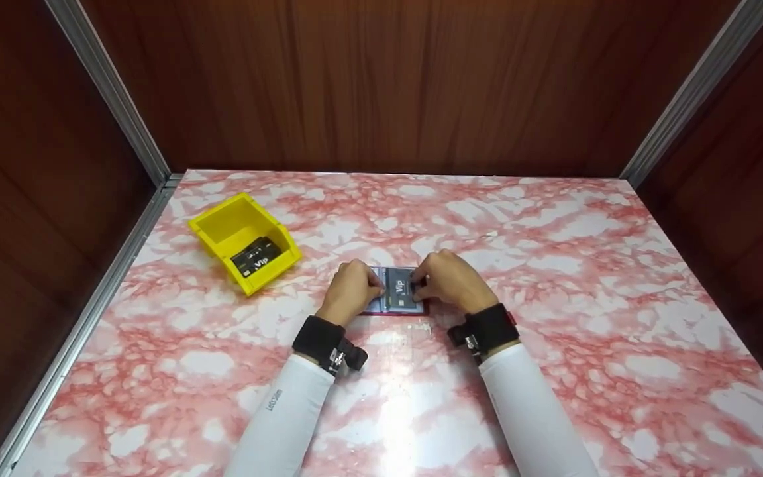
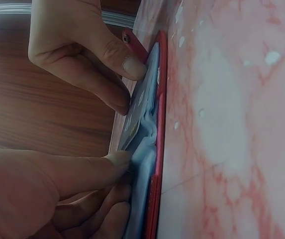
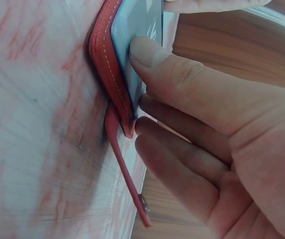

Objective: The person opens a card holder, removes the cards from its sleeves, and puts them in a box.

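Observation:
A red card holder with clear plastic sleeves lies unfolded on the table between both hands. A dark grey card marked "Vip" lies flat on its right half, looking paler under the plastic. At the fold side of the card, my left hand pinches the sleeve edge between thumb and fingers. My right hand rests its thumb on the sleeve at the outer end, its other fingers loosely bent beside the edge. From that end a red strap with a metal snap sticks out.
A yellow bin stands at the table's left with several black "Vip" cards in it. The table has a red-and-white marbled top. Brown wood-grain panels with metal edges close off its back and sides.

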A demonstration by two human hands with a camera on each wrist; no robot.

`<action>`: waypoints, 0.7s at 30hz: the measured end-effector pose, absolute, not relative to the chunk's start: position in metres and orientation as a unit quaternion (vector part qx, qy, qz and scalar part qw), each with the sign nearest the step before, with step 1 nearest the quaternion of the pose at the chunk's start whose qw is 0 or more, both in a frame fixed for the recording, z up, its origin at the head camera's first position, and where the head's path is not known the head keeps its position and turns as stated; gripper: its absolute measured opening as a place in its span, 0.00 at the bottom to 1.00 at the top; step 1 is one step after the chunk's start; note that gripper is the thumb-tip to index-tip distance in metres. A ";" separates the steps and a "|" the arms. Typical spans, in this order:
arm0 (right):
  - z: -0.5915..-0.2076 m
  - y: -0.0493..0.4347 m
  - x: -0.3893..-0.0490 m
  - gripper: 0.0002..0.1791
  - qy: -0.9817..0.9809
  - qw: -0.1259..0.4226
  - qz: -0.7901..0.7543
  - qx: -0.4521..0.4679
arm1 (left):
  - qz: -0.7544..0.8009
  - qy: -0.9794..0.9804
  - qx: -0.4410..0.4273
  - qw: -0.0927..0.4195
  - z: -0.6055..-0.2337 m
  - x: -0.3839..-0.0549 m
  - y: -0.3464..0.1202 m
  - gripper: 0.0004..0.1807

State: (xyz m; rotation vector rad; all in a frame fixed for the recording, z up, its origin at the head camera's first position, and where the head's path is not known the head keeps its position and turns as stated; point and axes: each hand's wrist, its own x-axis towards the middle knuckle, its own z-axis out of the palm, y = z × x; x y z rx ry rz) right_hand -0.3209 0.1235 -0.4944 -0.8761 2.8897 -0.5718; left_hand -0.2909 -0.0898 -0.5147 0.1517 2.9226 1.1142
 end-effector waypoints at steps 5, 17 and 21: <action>-0.495 0.123 -0.320 0.14 0.940 0.038 -0.187 -0.283 | 0.365 0.929 0.051 0.014 -0.515 -0.291 -0.091 0.03; -0.497 0.120 -0.318 0.13 0.938 0.020 -0.173 -0.299 | 0.388 0.919 0.053 0.032 -0.566 -0.331 -0.100 0.17; -0.497 0.118 -0.319 0.12 0.938 0.015 -0.167 -0.302 | 0.379 0.925 0.018 0.030 -0.582 -0.342 -0.099 0.15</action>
